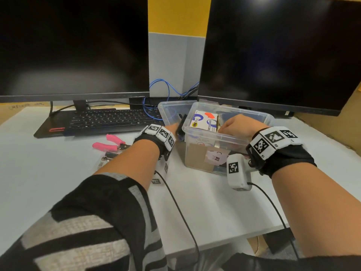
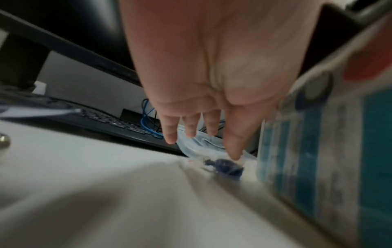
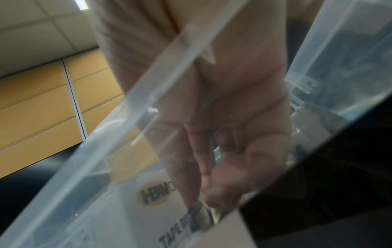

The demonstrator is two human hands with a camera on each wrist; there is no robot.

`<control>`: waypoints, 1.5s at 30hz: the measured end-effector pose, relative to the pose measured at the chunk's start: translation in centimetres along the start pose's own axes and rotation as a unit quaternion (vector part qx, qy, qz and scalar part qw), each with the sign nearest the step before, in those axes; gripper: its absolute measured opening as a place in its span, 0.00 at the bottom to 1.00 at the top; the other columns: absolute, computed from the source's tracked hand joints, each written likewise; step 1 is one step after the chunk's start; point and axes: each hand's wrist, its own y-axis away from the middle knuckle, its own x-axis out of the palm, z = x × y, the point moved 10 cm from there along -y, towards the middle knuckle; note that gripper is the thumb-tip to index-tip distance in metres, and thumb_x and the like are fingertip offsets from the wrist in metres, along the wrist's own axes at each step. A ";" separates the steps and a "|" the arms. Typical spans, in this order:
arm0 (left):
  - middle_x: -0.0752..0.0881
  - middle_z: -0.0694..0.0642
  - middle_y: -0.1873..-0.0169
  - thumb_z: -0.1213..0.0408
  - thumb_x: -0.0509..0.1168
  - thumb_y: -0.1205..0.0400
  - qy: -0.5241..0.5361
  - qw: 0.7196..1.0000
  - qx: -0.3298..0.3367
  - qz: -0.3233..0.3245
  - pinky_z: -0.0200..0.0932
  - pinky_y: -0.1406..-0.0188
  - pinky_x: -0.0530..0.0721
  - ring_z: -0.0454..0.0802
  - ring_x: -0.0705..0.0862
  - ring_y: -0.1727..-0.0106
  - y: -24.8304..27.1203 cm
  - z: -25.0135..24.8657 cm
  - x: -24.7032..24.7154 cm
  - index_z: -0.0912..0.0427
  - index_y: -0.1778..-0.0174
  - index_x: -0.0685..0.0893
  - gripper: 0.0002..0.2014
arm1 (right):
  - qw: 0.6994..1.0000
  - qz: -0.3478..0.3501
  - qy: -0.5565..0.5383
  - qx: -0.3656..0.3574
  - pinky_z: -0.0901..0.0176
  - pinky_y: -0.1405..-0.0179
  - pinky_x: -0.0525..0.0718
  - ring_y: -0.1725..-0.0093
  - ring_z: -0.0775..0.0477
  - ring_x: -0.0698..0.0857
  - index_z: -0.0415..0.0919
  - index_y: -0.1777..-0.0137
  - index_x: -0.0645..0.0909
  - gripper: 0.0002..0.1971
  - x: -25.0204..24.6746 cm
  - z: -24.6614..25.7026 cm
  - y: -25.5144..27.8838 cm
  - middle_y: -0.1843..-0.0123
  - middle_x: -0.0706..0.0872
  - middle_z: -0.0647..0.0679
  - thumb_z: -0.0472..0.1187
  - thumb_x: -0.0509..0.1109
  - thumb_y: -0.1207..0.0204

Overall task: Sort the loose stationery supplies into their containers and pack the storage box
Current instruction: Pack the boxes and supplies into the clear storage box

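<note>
A clear plastic storage box point(image 1: 213, 140) stands on the white desk, with a white tape dispenser carton point(image 1: 205, 120) lying on top of its contents. My right hand point(image 1: 232, 124) reaches into the box; seen through the wall in the right wrist view, the right hand point(image 3: 203, 193) has thumb and forefinger pinching the carton point(image 3: 148, 209) at its edge. My left hand point(image 1: 172, 127) is beside the box's left wall. Its straight fingers point(image 2: 191, 129) point at a dark blue object point(image 2: 224, 167) on the desk against the box. The clear lid point(image 1: 170, 110) lies behind it.
Pink-handled pliers point(image 1: 109, 143) and a small packet point(image 1: 107, 159) lie left of my left wrist. A black keyboard point(image 1: 113, 120), blue cables point(image 1: 156, 94) and two dark monitors point(image 1: 74, 45) fill the back. The desk's front edge point(image 1: 234, 237) is near me.
</note>
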 end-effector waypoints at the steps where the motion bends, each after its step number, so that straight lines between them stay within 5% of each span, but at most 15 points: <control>1: 0.76 0.62 0.29 0.58 0.66 0.20 -0.012 1.000 -0.001 0.001 0.56 0.31 0.74 0.62 0.77 0.31 -0.8 0.4 0.7 0.56 0.25 0.69 0.26 | 1.000 0.002 -0.001 0.001 0.56 0.48 0.75 0.46 0.44 0.81 0.38 0.41 0.85 0.14 0.1 -0.1 -0.1 0.42 0.86 0.42 0.43 0.68 0.21; 4: 0.73 0.54 0.28 0.45 0.60 0.22 -0.112 0.994 -0.012 -0.005 0.54 0.39 0.79 0.62 0.79 0.34 0.2 0.9 0.0 0.42 0.22 0.58 0.32 | 1.000 0.011 -0.001 0.006 0.56 0.48 0.75 0.47 0.45 0.80 0.39 0.39 0.85 0.15 0.4 -0.3 -0.4 0.41 0.86 0.43 0.45 0.67 0.21; 8: 0.79 0.52 0.33 0.58 0.69 0.26 -0.210 0.976 0.000 0.049 0.48 0.57 0.80 0.54 0.81 0.44 1.8 0.7 0.3 0.47 0.25 0.69 0.32 | 1.000 0.017 -0.005 0.010 0.55 0.48 0.75 0.47 0.45 0.79 0.40 0.38 0.84 0.15 0.6 -0.4 -0.5 0.40 0.85 0.43 0.45 0.66 0.21; 11: 0.80 0.52 0.36 0.56 0.70 0.35 -0.239 0.970 0.011 0.043 0.47 0.62 0.77 0.56 0.80 0.50 1.8 0.6 0.7 0.46 0.23 0.66 0.41 | 1.000 0.018 0.000 0.008 0.56 0.48 0.75 0.46 0.45 0.79 0.40 0.38 0.84 0.15 0.6 -0.4 -0.6 0.40 0.85 0.43 0.45 0.66 0.20; 13: 0.82 0.50 0.42 0.53 0.68 0.32 -0.162 0.987 0.024 -0.003 0.48 0.57 0.80 0.57 0.84 0.49 1.8 0.0 0.2 0.45 0.24 0.66 0.37 | 1.000 0.019 -0.001 0.010 0.55 0.48 0.75 0.45 0.44 0.80 0.40 0.38 0.84 0.15 0.6 -0.4 -0.6 0.41 0.85 0.43 0.46 0.66 0.21; 15: 0.86 0.57 0.48 0.54 0.63 0.21 -0.101 0.995 0.012 -0.008 0.48 0.50 0.80 0.58 0.85 0.50 1.4 -0.2 0.1 0.53 0.33 0.77 0.20 | 1.000 0.016 0.002 0.014 0.54 0.46 0.78 0.43 0.42 0.82 0.39 0.39 0.85 0.16 0.6 -0.5 -0.6 0.41 0.86 0.43 0.46 0.67 0.21; 17: 0.85 0.62 0.45 0.59 0.61 0.17 -0.076 0.997 -0.002 -0.001 0.45 0.52 0.77 0.60 0.84 0.47 1.2 -0.2 -0.1 0.61 0.38 0.81 0.14 | 1.000 0.010 0.006 0.014 0.53 0.45 0.78 0.42 0.41 0.82 0.39 0.39 0.85 0.16 0.4 -0.5 -0.7 0.41 0.86 0.42 0.46 0.67 0.21; 23: 0.82 0.62 0.55 0.65 0.64 0.17 0.035 0.998 -0.041 -0.023 0.47 0.47 0.81 0.56 0.81 0.54 2.3 2.4 -2.2 0.69 0.40 0.83 0.14 | 1.000 -0.001 0.017 0.020 0.55 0.51 0.78 0.44 0.43 0.83 0.37 0.40 0.83 0.16 0.4 -0.9 -1.0 0.42 0.86 0.41 0.47 0.68 0.22; 29: 0.80 0.69 0.37 0.74 0.52 0.14 0.110 0.983 -0.036 -0.146 0.56 0.34 0.77 0.64 0.79 0.36 4.0 2.4 -8.5 0.70 0.31 0.76 0.17 | 0.998 -0.062 0.030 0.005 0.55 0.46 0.80 0.44 0.40 0.83 0.33 0.44 0.85 0.13 -0.5 -0.8 -1.5 0.45 0.86 0.38 0.40 0.64 0.20; 33: 0.81 0.62 0.41 0.70 0.50 0.13 0.149 0.963 0.034 -0.221 0.50 0.45 0.81 0.58 0.81 0.43 5.4 -0.5 -12.2 0.65 0.32 0.76 0.16 | 0.984 -0.110 -0.139 -0.016 0.54 0.47 0.83 0.53 0.45 0.84 0.36 0.45 0.84 0.10 -1.8 -0.6 -1.3 0.49 0.85 0.43 0.36 0.61 0.19; 37: 0.77 0.55 0.53 0.66 0.51 0.12 0.193 0.950 0.129 -0.210 0.35 0.67 0.76 0.46 0.76 0.63 6.3 -6.5 -12.3 0.57 0.30 0.71 0.15 | 0.924 -0.104 -0.365 -0.054 0.58 0.60 0.84 0.59 0.49 0.82 0.39 0.38 0.78 0.12 -3.2 -0.3 0.4 0.55 0.82 0.47 0.41 0.60 0.17; 41: 0.80 0.55 0.59 0.64 0.54 0.13 0.213 0.941 0.193 -0.176 0.44 0.63 0.80 0.50 0.79 0.63 6.3 -12.3 -10.8 0.55 0.30 0.69 0.15 | 0.901 -0.087 -0.409 -0.114 0.58 0.56 0.87 0.56 0.46 0.86 0.40 0.38 0.79 0.13 -5.3 -0.2 2.1 0.48 0.86 0.42 0.44 0.63 0.18; 45: 0.80 0.54 0.60 0.61 0.58 0.15 0.248 0.933 0.216 -0.147 0.37 0.69 0.74 0.46 0.78 0.63 6.4 -15.8 -9.1 0.56 0.29 0.68 0.18 | 0.898 -0.180 -0.383 -0.123 0.63 0.66 0.87 0.65 0.50 0.84 0.33 0.48 0.84 0.06 -8.3 -2.6 2.8 0.58 0.86 0.39 0.33 0.69 0.23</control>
